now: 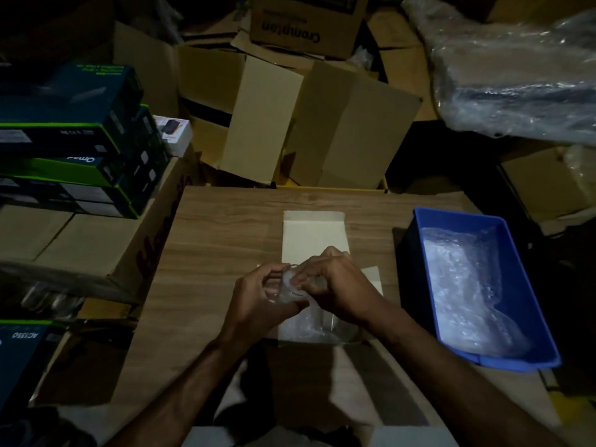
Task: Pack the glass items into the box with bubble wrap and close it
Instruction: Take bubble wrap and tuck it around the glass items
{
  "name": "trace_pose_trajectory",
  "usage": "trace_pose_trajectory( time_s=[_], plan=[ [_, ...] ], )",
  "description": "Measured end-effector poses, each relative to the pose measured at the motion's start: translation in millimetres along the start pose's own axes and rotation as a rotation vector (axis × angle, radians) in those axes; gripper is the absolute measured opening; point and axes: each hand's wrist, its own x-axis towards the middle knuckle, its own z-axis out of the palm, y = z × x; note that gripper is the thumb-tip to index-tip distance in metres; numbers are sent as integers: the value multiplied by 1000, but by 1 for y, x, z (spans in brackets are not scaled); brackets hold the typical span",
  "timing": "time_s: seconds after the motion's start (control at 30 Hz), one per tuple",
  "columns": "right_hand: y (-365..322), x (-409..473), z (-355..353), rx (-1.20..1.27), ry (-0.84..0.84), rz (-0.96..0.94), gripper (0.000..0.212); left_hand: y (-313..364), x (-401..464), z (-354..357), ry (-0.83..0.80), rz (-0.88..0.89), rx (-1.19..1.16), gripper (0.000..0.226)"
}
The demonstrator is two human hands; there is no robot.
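Over the open white box (314,237) on the wooden table (209,269), left hand (258,304) grips one clear glass (290,287) sideways — likely to steady it — while right hand (335,285) pinches bubble wrap (306,327) at its rim. One blue bin (422,240) at right holds spare wrap; further glasses not discernible.

Clear glass (288,287) w/ bubble wrap stuffed in its mouth, tilted, just above open white box (312,233) at tabletop centre. Box lid flap open toward 12 o'clock; wrap lies inside at 6. More bubble wrap (467,285) at 3 o'clock.
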Motion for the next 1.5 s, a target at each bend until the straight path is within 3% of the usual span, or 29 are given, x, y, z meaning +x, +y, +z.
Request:
trace_pose_trajectory(
  time_s=[0.07, 0.13, 0.27, 0.37, 0.5, 0.57, 0.67, 0.83, 1.03, 1.2, 1.3, 1.4, 1.5],
  plan=[
    [7, -1, -2, -95, -121, -42, 29, -3, -1, 7, 2, -44, -56, 65],
    [16, -4, -5, -28, -182, -72, 38, -3, -2, 14, -8, -71, -111, 57],
    [39, -14, -9, 409, 9, 164, 16, -1, 0, 19, -47, -16, -136, 53],
    [53, -26, 0, 406, 15, 328, 43, -8, 7, 22, -114, 52, -82, 54],
    [63, -31, 27, 591, -17, 471, 12, -31, 18, 30, -160, 153, 44, 49],
    [69, -33, 44, 567, 36, 525, 8, -44, 22, 32, -223, 149, 56, 46],
    [74, -40, 65, 446, 139, 488, 20, -54, 25, 35, -302, 116, 30, 51],
    [73, -52, 88, 441, 258, 421, 17, -65, 26, 42, -297, 98, 80, 41],
    [81, -59, 103, 409, 187, 456, 18, -72, 27, 51, -280, 279, 449, 30],
    [88, -63, 106, 230, 76, 326, 8, -77, 22, 58, -288, 346, 690, 24],
    [94, -66, 98, 191, 152, 381, 18, -86, 17, 61, -311, 286, 743, 20],
    [96, -64, 88, 151, 290, 464, 42, -92, 21, 56, -432, 303, 797, 36],
    [97, -57, 81, 12, 188, 396, 71, -77, 32, 52, -532, 307, 797, 61]
  ],
)
